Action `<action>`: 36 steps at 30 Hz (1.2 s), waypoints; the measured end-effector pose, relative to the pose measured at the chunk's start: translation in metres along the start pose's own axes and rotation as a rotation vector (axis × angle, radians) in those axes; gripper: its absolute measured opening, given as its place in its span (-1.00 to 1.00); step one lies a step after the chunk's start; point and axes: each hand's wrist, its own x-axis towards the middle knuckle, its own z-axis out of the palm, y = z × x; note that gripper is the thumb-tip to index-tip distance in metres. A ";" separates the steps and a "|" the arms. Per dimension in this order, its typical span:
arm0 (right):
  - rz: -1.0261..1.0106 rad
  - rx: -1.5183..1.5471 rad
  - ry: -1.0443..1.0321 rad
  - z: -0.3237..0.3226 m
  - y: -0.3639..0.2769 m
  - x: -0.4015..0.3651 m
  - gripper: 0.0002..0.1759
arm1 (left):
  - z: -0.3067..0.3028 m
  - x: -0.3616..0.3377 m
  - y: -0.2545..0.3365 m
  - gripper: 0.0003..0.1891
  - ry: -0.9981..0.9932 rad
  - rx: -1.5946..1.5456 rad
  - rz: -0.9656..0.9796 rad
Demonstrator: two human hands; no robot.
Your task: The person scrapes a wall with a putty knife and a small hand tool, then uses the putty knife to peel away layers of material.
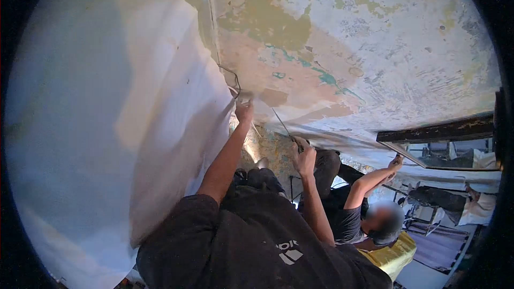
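My left hand (pixel 244 110) is raised at the corner where two walls meet, its fingers smeared by motion. Beside those fingers a dark cable (pixel 237 82) hangs in a loop from the corner. My right hand (pixel 304 156) is closed round the handle of a long, thin tool (pixel 281 121). The tool's slim shaft points up toward the patchy wall (pixel 316 69), where paint and plaster have come away in beige, green and grey areas.
The smooth pale wall (pixel 96 101) rises close on my left. At right another person (pixel 342 208) in dark clothes reaches an arm toward a dark-framed window or mirror (pixel 444 139). Near that person lies yellow material (pixel 396 254).
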 end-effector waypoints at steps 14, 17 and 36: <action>-0.252 -0.040 -0.141 0.039 -0.060 0.056 -0.68 | -0.005 0.078 -0.028 -0.77 0.126 -0.295 0.174; -0.225 -0.105 -0.110 0.066 -0.081 0.069 -0.71 | -0.039 0.040 0.019 -0.68 -0.126 -0.571 -0.042; -0.090 -0.068 -0.083 0.109 -0.117 0.072 -0.74 | -0.034 0.071 -0.004 -0.39 -0.168 0.183 0.500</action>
